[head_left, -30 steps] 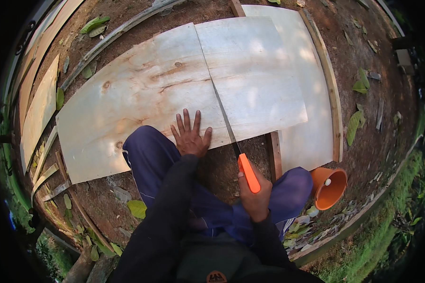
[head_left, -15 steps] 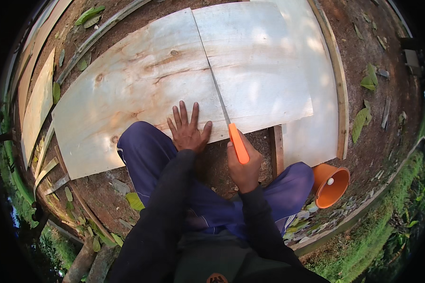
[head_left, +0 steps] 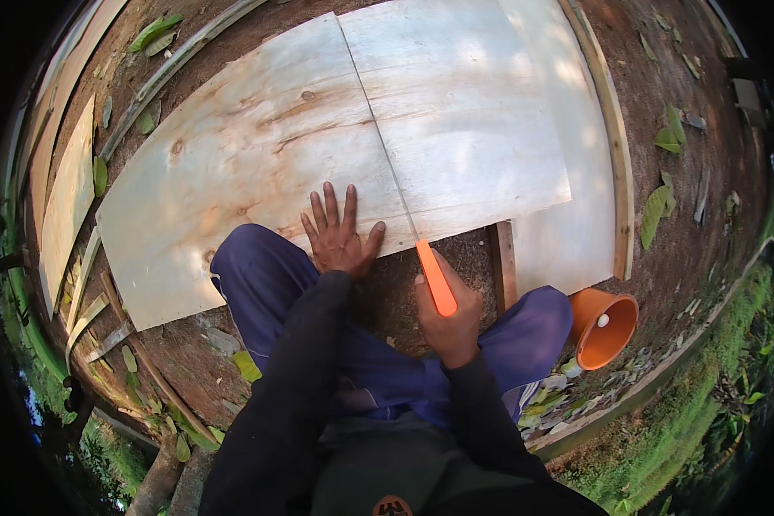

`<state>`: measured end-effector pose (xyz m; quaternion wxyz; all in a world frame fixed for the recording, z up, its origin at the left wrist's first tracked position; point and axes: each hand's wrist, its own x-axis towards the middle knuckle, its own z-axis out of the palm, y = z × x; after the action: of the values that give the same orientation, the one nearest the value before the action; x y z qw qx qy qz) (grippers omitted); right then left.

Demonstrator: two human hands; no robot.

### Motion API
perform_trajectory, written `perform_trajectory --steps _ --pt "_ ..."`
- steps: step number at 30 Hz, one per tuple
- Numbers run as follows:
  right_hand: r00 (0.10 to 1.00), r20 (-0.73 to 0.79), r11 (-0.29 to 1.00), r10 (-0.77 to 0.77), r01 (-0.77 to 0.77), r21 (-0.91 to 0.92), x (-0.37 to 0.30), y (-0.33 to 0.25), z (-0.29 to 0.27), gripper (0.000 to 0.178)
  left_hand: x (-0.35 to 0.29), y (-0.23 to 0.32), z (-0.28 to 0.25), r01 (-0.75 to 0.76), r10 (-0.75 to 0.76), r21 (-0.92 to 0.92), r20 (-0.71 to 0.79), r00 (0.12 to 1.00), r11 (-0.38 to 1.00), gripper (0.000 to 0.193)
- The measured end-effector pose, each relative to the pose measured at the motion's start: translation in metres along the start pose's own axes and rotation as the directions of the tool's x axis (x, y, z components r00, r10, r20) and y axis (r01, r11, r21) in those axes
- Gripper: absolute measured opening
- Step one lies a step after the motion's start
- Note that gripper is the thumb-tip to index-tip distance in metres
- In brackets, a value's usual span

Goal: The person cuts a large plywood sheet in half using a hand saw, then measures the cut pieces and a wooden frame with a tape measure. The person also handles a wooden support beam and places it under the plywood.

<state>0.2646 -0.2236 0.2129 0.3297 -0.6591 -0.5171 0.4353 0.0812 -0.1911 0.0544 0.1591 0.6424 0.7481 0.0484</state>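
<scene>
A thin, pale plywood sheet lies before me, with brown grain streaks and knots. A long narrow cut runs across it from the far edge toward me. My right hand is wrapped round the orange handle of a handsaw. The saw's handle sits just off the sheet's near edge, and little of its blade shows, in line with the cut. Left of the cut, my left hand lies flat with fingers spread, pressing on the sheet near its close edge. My left knee touches that edge.
Under the sheet's right side lies another pale panel, bordered by a wooden batten. An orange bucket lies tipped beside my right knee. Wood strips and a plywood offcut lie left. Fallen leaves dot the soil.
My right hand has drawn the saw slightly toward me, and less of the blade shows beyond the handle. My left hand stays flat on the sheet. The view has shifted a little.
</scene>
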Motion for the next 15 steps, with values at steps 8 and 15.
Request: perform_trajectory --steps 8,15 --pt "0.999 -0.032 0.999 -0.031 0.031 0.014 -0.002 0.011 -0.004 0.039 0.006 0.002 -0.004 -0.02 0.02 -0.009 -0.031 0.999 1.0 0.09" --pt "1.0 -0.027 1.0 -0.002 0.001 -0.011 -0.075 0.005 -0.041 0.041 -0.003 -0.003 -0.001 -0.027 0.027 -0.002 -0.031 0.999 1.0 0.09"
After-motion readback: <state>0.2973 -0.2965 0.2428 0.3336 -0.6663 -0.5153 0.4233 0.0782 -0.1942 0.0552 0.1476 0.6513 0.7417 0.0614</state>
